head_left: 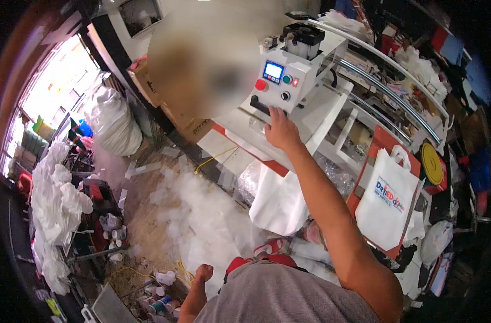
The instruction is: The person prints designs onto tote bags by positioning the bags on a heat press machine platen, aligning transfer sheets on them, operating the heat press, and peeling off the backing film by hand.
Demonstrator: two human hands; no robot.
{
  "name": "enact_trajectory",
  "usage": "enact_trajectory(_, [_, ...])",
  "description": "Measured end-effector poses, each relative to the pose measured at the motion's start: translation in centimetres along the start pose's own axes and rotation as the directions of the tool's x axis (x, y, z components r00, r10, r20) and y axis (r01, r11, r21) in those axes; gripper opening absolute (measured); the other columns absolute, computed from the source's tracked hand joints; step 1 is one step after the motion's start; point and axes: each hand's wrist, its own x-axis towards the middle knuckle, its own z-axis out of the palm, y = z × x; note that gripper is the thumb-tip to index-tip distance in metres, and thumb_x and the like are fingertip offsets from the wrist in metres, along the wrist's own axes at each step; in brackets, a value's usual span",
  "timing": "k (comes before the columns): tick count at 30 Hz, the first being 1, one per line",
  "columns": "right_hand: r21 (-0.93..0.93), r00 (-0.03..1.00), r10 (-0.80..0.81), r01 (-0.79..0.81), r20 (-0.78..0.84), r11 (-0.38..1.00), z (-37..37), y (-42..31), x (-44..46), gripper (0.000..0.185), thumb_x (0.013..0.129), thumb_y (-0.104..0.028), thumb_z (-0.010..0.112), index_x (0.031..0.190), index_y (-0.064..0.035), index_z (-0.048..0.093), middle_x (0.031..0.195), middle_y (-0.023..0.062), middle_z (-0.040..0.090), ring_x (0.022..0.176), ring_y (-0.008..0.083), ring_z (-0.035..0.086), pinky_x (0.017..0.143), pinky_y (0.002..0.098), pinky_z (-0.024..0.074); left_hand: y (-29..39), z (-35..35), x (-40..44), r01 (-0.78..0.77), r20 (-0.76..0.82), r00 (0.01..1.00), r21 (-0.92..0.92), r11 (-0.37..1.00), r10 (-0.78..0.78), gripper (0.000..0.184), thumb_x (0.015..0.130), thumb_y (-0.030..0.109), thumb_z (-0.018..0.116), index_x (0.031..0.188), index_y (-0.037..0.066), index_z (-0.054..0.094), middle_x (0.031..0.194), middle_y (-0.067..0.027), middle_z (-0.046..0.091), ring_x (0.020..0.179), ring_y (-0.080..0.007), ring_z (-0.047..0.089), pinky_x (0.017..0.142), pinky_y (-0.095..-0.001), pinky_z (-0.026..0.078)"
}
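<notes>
My right hand reaches forward to a heat press, its fingers closed around the right end of the black handle. Above the handle, the press's front panel has a lit screen, a red button and a green button. White fabric hangs from the press's left station, below my wrist. On the red pad to the right lies a white tote bag with blue and red print. My left hand hangs low beside my body, curled, with nothing visible in it.
Chrome rails run along the press frame. A yellow round lid is at the right. On the left are a full white sack, piled white plastic and cardboard boxes. Scraps and a yellow cord lie low down. A blur hides the upper middle.
</notes>
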Motion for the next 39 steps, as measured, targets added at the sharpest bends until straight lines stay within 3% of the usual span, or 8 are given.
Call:
enact_trajectory(6, [0.181, 0.967, -0.052, 0.099, -0.250, 0.978, -2.6, -2.2, -7.8, 0.052, 0.090, -0.020, 0.060, 0.137, -0.0014, 0.046, 0.135, 0.0210, 0.052, 0.116, 0.0404, 0.057, 0.098, 0.0465, 0.0479, -3.8, 1.9, -4.9, 0.120, 0.142, 0.985, -0.122, 0.985, -0.102, 0.039, 0.082, 0.034, 0.050, 0.087, 0.000, 0.069, 0.090, -0.0283, 0.067, 0.092, -0.0450, 0.065, 0.084, -0.0483, 0.052])
enact_trajectory(8, [0.295, 0.984, 0.103, -0.056, -0.146, 0.954, -5.0, -2.5, -14.1, 0.042, 0.091, -0.018, 0.062, 0.129, -0.0018, 0.054, 0.132, 0.0209, 0.054, 0.111, 0.0388, 0.060, 0.095, 0.0448, 0.0496, -6.9, 4.8, -4.6, -0.242, 0.069, 0.970, 0.206, 0.948, 0.232, 0.037, 0.083, 0.031, 0.050, 0.089, -0.001, 0.069, 0.094, -0.0282, 0.067, 0.092, -0.0444, 0.066, 0.085, -0.0488, 0.052])
enact_trajectory(15, [0.242, 0.832, 0.555, -0.542, 0.015, 0.805, -5.6, 8.7, -41.7, 0.018, 0.091, -0.012, 0.060, 0.106, -0.0044, 0.066, 0.094, 0.0169, 0.069, 0.090, 0.0298, 0.069, 0.076, 0.0373, 0.0539, -0.5, 5.4, -2.0, -0.333, 0.241, 0.935, 0.349, 0.876, 0.259, 0.033, 0.084, 0.029, 0.053, 0.090, 0.001, 0.070, 0.097, -0.0253, 0.068, 0.092, -0.0415, 0.067, 0.084, -0.0475, 0.054])
enact_trajectory(25, [-0.332, 0.140, 0.877, -0.889, 0.459, 0.315, -2.0, 20.3, -89.7, 0.022, 0.079, -0.030, 0.066, 0.086, -0.0092, 0.072, 0.092, 0.0125, 0.072, 0.089, 0.0331, 0.068, 0.081, 0.0447, 0.0550, 58.0, -2.0, -4.0, -0.953, -0.175, 0.286, 0.053, 0.299, 0.942, 0.015, 0.082, 0.011, 0.069, 0.093, 0.004, 0.062, 0.093, -0.0164, 0.065, 0.091, -0.0379, 0.062, 0.082, -0.0458, 0.050])
enact_trajectory(34, [-0.309, 0.324, 0.509, -0.506, 0.797, 0.805, -3.6, 22.4, -107.1, 0.025, 0.082, -0.032, 0.072, 0.087, -0.0080, 0.070, 0.085, 0.0089, 0.071, 0.081, 0.0273, 0.069, 0.070, 0.0390, 0.0567, 85.7, 11.7, -8.6, -0.999, 0.098, -0.009, 0.042, -0.014, 0.995, 0.033, 0.082, 0.026, 0.073, 0.108, 0.006, 0.067, 0.119, -0.0126, 0.061, 0.115, -0.0314, 0.056, 0.097, -0.0404, 0.048])
enact_trajectory(36, [0.053, -0.154, 0.727, -0.966, 0.669, -0.254, -6.5, 21.5, -101.0, 0.025, 0.087, -0.030, 0.067, 0.092, -0.0055, 0.068, 0.084, 0.0090, 0.070, 0.074, 0.0240, 0.069, 0.063, 0.0359, 0.0559, 86.9, 13.3, -8.7, -0.994, 0.103, -0.044, 0.095, -0.054, 0.994, 0.036, 0.082, 0.029, 0.073, 0.109, 0.006, 0.067, 0.121, -0.0122, 0.060, 0.117, -0.0310, 0.055, 0.098, -0.0403, 0.047])
enact_trajectory(37, [0.329, -0.376, 0.758, -0.733, 0.533, -0.596, -7.8, 20.9, -98.0, 0.025, 0.089, -0.028, 0.065, 0.095, -0.0042, 0.067, 0.083, 0.0090, 0.070, 0.070, 0.0224, 0.069, 0.059, 0.0344, 0.0556, 87.5, 13.4, -9.1, -0.987, 0.138, -0.015, 0.158, -0.036, 0.990, 0.037, 0.081, 0.031, 0.073, 0.109, 0.006, 0.068, 0.121, -0.0121, 0.060, 0.117, -0.0311, 0.055, 0.099, -0.0414, 0.047])
enact_trajectory(39, [0.393, -0.272, 0.811, -0.767, 0.517, -0.508, -8.9, 21.7, -95.6, 0.026, 0.091, -0.027, 0.062, 0.099, -0.0029, 0.065, 0.083, 0.0093, 0.069, 0.066, 0.0204, 0.069, 0.055, 0.0327, 0.0542, 88.2, 14.0, -9.1, -0.975, 0.180, 0.015, 0.220, -0.025, 0.983, 0.038, 0.081, 0.032, 0.074, 0.108, 0.006, 0.069, 0.122, -0.0121, 0.060, 0.117, -0.0312, 0.055, 0.099, -0.0425, 0.047])
